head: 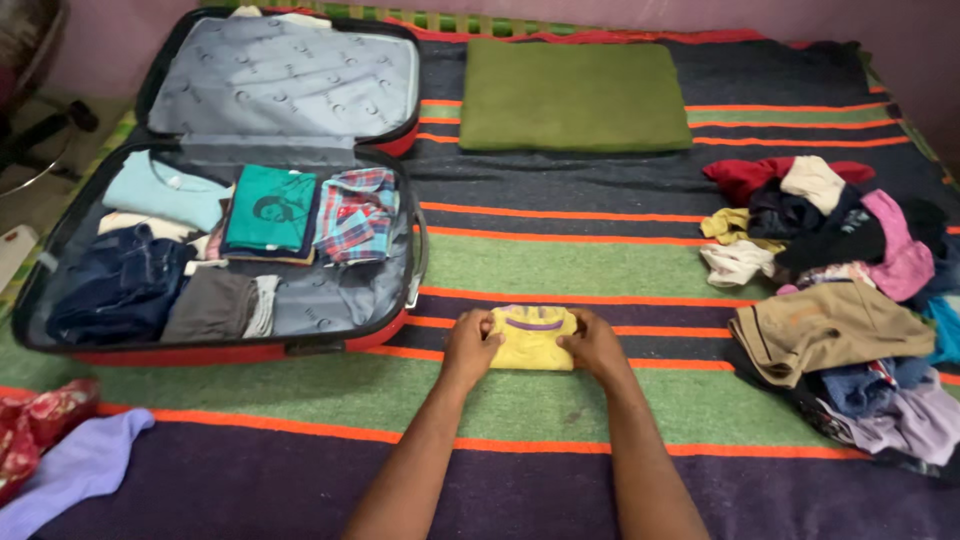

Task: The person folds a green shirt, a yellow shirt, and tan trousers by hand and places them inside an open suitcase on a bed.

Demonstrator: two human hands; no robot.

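While both hands press on the bundle: I note the scene line by line.

Garment: small yellow folded garment (531, 338) with a purple-trimmed neckline, lying flat on the striped bed cover (560, 260), just right of the suitcase's near corner.

Left hand: my left hand (470, 345) is closed over the garment's left edge, fingers curled onto the cloth, thumb side tucked in.

Right hand: my right hand (593, 345) is clamped on the right edge in the same way; the two hands sit apart with the garment between them.

Suitcase: red-rimmed open suitcase (215, 335) to the left, lid propped back; inside lie a teal printed shirt (270, 210), a plaid shirt (357, 213), dark jeans (118, 285) and a grey folded piece (215, 305). Bare lining shows at the near right of the tub.

Pile: loose unfolded clothes (840, 300) heaped at the right side of the bed, well apart from the hands.

Other: green cushion (572, 95) at the far side of the bed; lilac cloth (85, 465) near the left edge.

Handling, my judgement: keep even pressure on both edges so the fold stays square; smooth the creases outward before lifting; lift with both hands under the ends so the bundle does not spring open.

Risk, my judgement: thin knit slips, and a one-sided grip would let the fold unroll.
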